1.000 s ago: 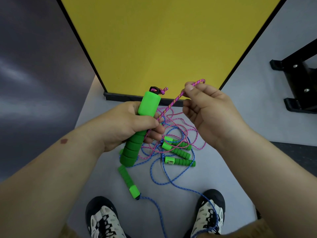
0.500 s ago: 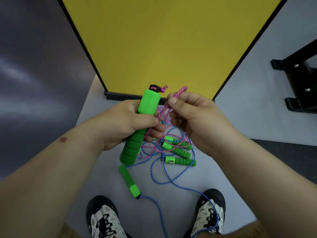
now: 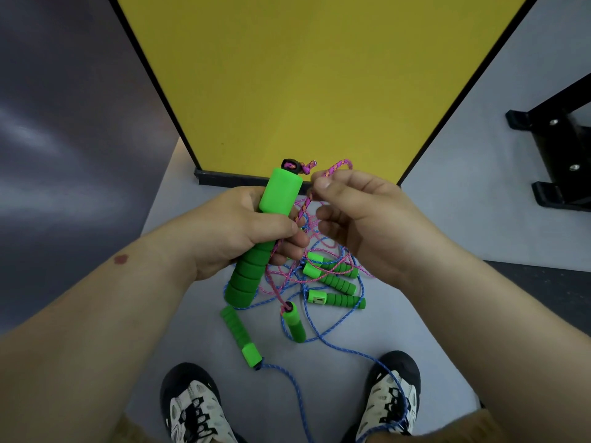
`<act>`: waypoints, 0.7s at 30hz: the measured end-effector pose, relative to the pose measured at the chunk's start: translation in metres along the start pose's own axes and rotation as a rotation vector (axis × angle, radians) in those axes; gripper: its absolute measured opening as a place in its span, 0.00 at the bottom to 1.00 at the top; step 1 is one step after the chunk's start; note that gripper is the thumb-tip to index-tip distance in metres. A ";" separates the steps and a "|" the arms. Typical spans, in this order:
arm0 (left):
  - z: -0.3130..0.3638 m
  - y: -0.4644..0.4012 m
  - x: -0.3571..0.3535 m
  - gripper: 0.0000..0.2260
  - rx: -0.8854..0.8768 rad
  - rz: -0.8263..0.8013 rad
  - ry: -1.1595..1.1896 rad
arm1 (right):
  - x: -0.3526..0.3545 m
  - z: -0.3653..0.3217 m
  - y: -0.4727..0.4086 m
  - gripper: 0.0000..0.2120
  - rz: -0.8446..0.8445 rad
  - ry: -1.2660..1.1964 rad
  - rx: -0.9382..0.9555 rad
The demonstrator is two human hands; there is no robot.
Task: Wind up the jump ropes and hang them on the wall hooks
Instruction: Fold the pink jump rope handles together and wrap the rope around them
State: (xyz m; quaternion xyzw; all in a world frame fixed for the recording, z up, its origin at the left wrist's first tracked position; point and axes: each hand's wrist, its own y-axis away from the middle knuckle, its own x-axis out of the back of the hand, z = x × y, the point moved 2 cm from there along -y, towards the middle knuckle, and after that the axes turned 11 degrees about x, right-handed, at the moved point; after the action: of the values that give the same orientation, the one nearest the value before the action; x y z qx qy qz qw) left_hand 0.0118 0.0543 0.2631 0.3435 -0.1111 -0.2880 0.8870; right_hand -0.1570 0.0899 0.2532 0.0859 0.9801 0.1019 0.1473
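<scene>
The left hand [image 3: 243,231] keeps its grip clenched round the green ribbed foam handle [image 3: 265,231] of the pink braided jump rope [image 3: 302,207] — the right hand [image 3: 361,219], pinching that rope at 12 o'clock of the handle's top, has looped it in closer than before. A second green handle [image 3: 294,322] on the pink rope now hangs at 6 o'clock over the tangled blue rope [image 3: 329,338] on the grey floor [image 3: 415,251].

Both forearms were bare, with no sleeves, watch or rings in view on the left hand [image 3: 230,231] or the right hand [image 3: 367,225]. A small round reddish mark [image 3: 121,259] sat on the left forearm, toward 9 o'clock of the picture. At 6 o'clock, two shoes, the left shoe [image 3: 192,407] and right shoe [image 3: 393,394], had black toe caps, off-white uppers and black laces, with tan cloth at the lower edge.
</scene>
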 end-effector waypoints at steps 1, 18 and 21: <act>0.000 0.000 0.000 0.05 -0.004 -0.001 0.000 | -0.002 0.001 0.002 0.04 -0.048 0.030 -0.011; -0.002 -0.002 0.002 0.03 -0.009 -0.006 -0.005 | 0.011 -0.009 -0.007 0.02 0.207 -0.101 0.077; -0.001 -0.002 0.001 0.03 -0.006 0.000 -0.006 | 0.004 -0.004 -0.003 0.03 0.095 -0.062 0.030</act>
State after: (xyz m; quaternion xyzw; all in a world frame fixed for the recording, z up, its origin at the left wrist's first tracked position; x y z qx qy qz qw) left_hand 0.0125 0.0534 0.2609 0.3398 -0.1128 -0.2892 0.8878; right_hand -0.1622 0.0871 0.2548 0.1379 0.9712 0.0915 0.1715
